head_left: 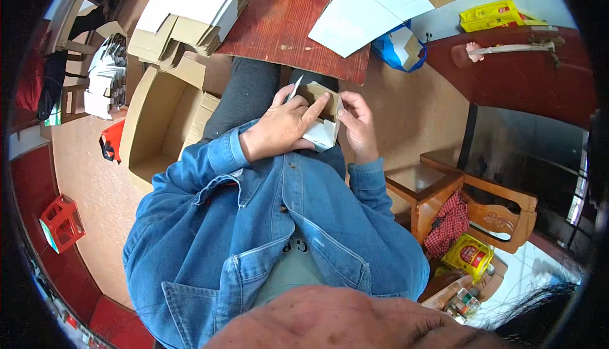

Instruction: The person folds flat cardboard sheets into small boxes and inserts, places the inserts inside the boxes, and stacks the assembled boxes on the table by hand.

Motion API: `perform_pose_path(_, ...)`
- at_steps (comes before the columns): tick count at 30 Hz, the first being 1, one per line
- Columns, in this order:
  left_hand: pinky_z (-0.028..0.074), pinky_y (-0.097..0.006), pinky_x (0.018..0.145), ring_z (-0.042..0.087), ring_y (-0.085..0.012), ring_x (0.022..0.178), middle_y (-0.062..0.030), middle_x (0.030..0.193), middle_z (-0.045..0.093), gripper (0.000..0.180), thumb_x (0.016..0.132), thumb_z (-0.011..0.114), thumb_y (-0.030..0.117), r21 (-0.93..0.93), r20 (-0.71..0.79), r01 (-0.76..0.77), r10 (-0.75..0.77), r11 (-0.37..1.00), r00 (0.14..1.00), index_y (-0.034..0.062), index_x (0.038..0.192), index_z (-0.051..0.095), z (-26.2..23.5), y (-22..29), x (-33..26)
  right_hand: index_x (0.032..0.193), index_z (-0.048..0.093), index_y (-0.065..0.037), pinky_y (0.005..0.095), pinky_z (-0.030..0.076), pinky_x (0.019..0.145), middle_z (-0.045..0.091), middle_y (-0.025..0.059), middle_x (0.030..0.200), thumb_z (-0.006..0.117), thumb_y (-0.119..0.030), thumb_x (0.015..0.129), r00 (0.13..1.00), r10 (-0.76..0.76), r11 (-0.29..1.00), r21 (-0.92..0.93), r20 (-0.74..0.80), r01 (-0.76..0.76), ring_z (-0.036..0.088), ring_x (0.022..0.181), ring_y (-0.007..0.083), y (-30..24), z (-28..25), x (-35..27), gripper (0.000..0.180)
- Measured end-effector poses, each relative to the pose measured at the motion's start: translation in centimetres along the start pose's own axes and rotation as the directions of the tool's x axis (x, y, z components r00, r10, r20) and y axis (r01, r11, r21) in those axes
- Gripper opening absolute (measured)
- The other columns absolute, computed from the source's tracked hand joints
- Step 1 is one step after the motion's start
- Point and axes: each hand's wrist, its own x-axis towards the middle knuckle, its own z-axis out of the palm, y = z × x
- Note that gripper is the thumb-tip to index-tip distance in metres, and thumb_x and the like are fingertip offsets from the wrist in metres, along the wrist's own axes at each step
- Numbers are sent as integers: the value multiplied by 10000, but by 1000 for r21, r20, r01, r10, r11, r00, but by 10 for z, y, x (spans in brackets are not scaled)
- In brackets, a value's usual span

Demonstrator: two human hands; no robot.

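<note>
Above my lap I hold a small cardboard box (321,135), white outside and brown inside, with its open side facing up. My left hand (279,128) grips it from the left. The index finger reaches over into the brown inside, and a raised white flap stands by the thumb. From the right, my right hand (357,126) pinches the box's side edge between thumb and fingers. Part of the box is hidden behind my left fingers.
A red-brown wooden table (279,22) stands ahead, bearing stacked flattened white cartons (190,6) and more white cardboard (368,13). A large open carton (149,117) sits left of my legs. At right is a wooden chair (444,187); a red stool (62,222) stands far left.
</note>
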Motion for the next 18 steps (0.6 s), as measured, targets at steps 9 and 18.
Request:
perform_pose_path(9, 208, -517, 1175, 588, -267, 1011, -130, 989, 682, 1073, 749, 802, 444, -24, 34, 40, -39, 999, 999, -23, 1554, 267, -2, 1, 3, 1261, 576, -10, 278, 446, 915, 625, 93, 1160, 690, -50, 877, 998, 56, 998, 27, -4, -56, 559, 999, 152, -10, 7, 0, 402)
perform_pose_path(18, 240, -515, 1158, 556, -275, 1121, -144, 1175, 632, 1008, 765, 809, 441, -37, 30, -16, 17, 999, 999, 29, 1546, 325, -5, 1, 1, 1203, 620, 7, 236, 464, 807, 649, 89, 1077, 678, -29, 877, 996, 91, 990, -104, -11, -91, 572, 891, 136, -9, 13, 5, 333)
